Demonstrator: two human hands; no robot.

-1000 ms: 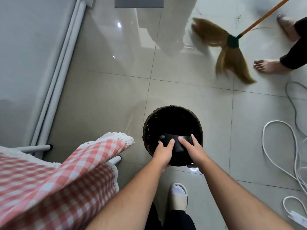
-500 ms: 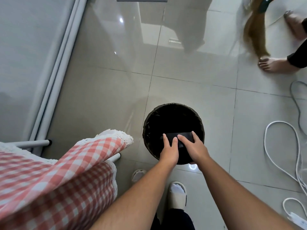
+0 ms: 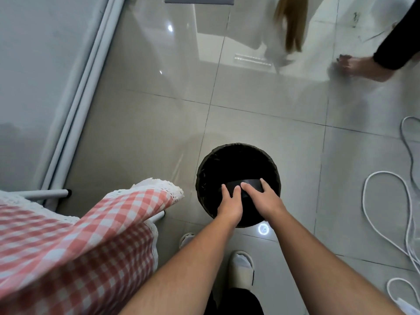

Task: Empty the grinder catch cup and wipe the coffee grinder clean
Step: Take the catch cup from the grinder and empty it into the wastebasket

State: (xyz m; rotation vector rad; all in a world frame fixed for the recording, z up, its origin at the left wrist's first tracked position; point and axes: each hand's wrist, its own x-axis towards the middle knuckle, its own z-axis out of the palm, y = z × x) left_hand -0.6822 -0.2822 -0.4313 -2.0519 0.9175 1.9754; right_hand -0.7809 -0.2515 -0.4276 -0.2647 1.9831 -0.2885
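A black catch cup (image 3: 248,184) is held over the open mouth of a round dark waste bin (image 3: 236,149) on the tiled floor. My left hand (image 3: 230,204) grips the cup's left side. My right hand (image 3: 263,197) lies over its right side with fingers spread on top. Most of the cup is hidden under my hands and blends with the dark inside of the bin. The coffee grinder itself is not in view.
A table with a red-checked cloth (image 3: 86,235) stands at my left, its white legs (image 3: 45,194) near the bin. White cables (image 3: 386,201) loop on the floor at right. Another person's bare foot (image 3: 359,67) and a broom (image 3: 292,26) are at the back right.
Both hands with the cup have shifted slightly deeper over the bin. The broom has swept up and left; the other person's foot stays near the back right.
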